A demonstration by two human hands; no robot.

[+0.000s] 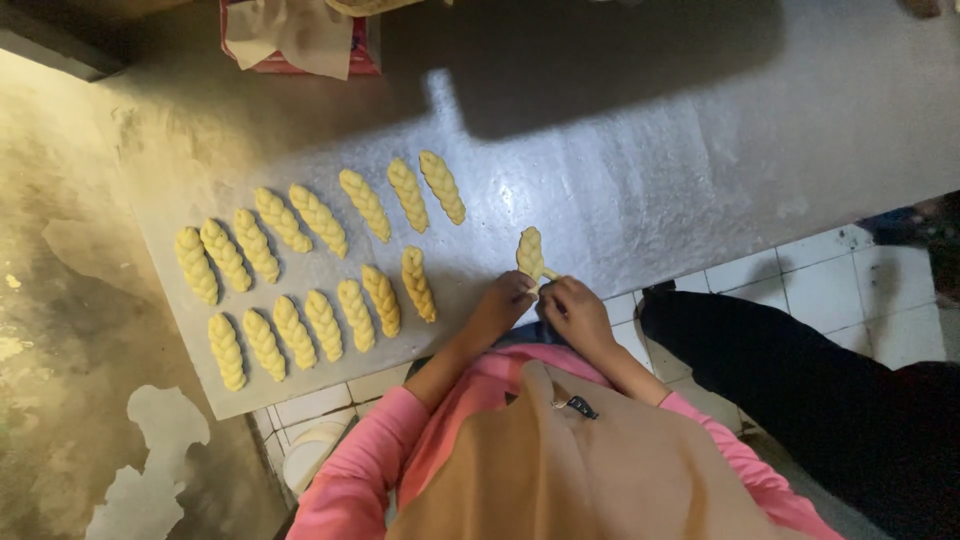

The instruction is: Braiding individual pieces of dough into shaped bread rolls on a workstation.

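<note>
Dim light leaves the grey table [650,150] shadowed; at its near edge, left hand [503,303] and right hand [573,312] pinch a half-braided dough piece [531,254], its loose ends hidden. Finished braids [300,270] line the left end, and a red box [300,40] is cut off at the far edge.

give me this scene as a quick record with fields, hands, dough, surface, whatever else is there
left hand: fingertips on the lower end of the unfinished braid
right hand: pinching the same end, beside the left hand
unfinished braid: pale yellow dough, on the table edge
finished braids: two slanted rows, lying apart from each other
table: grey, shiny, partly in shadow
red box: at the far edge, paper hanging over it
floor: white tiles
clothing: pink sleeves
</note>
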